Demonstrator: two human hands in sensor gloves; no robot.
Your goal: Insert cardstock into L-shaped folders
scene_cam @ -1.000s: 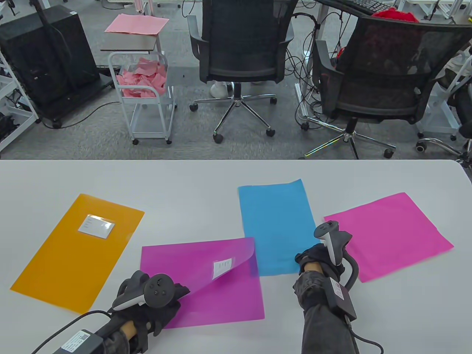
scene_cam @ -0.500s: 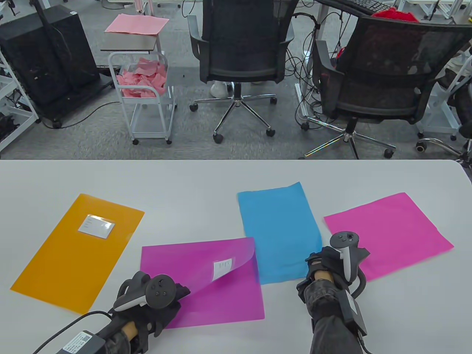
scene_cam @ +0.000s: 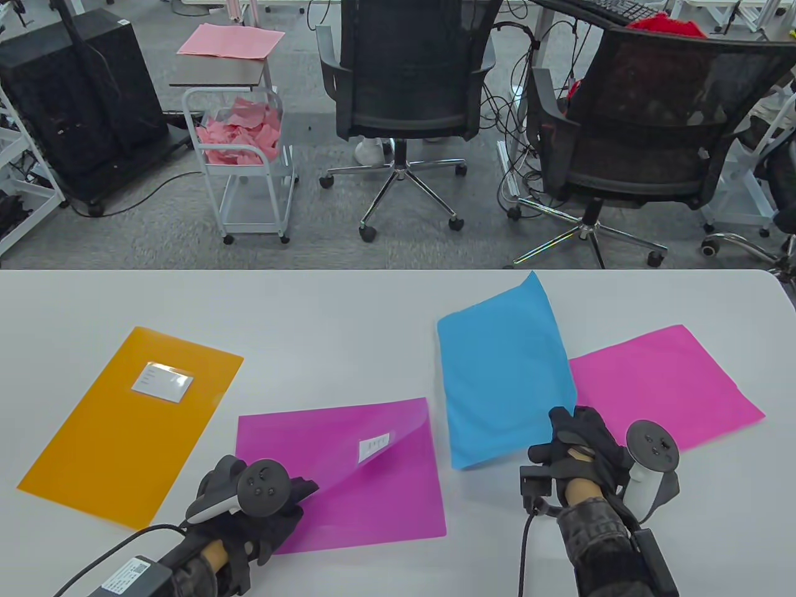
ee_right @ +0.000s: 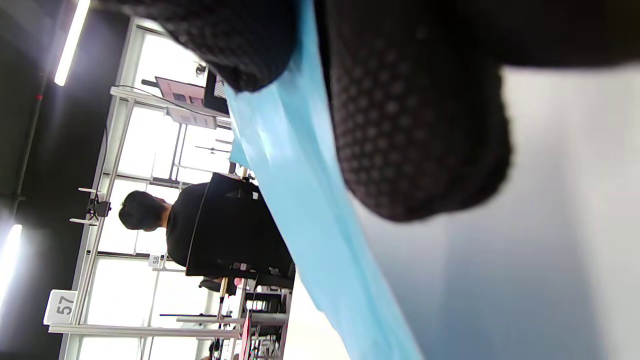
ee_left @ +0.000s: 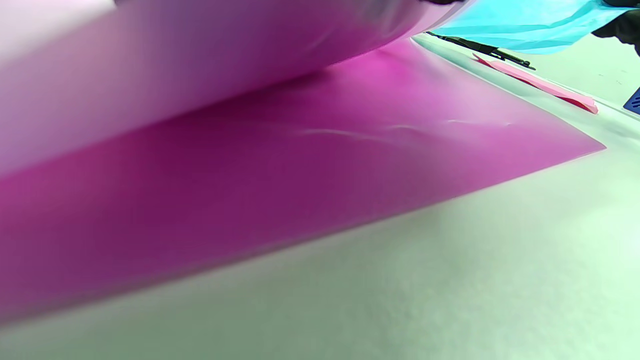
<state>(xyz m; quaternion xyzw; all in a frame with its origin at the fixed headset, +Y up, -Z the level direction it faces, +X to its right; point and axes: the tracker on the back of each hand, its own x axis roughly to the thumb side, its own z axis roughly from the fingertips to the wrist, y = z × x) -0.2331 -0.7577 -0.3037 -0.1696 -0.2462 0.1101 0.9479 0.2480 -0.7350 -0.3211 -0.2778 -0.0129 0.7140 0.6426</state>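
Note:
A magenta L-shaped folder (scene_cam: 385, 497) lies at the near middle of the table. My left hand (scene_cam: 295, 497) grips its near left corner and holds the top sheet curled up, so the folder gapes; the left wrist view shows the lower sheet (ee_left: 325, 165) under the raised one. My right hand (scene_cam: 569, 432) pinches the near right corner of a blue cardstock sheet (scene_cam: 504, 379) and holds it lifted and tilted, to the right of the folder. In the right wrist view the blue sheet (ee_right: 310, 215) sits between my fingers (ee_right: 415, 135).
An orange folder (scene_cam: 124, 423) with a white label lies at the left. A pink cardstock sheet (scene_cam: 671, 385) lies at the right, partly under the blue sheet. Office chairs and a cart stand beyond the table's far edge (scene_cam: 373, 271).
My right hand has turned palm-up and lifted the blue cardstock off the table, swinging it right over the pink sheet's edge. My left hand stays on the magenta folder's raised sheet.

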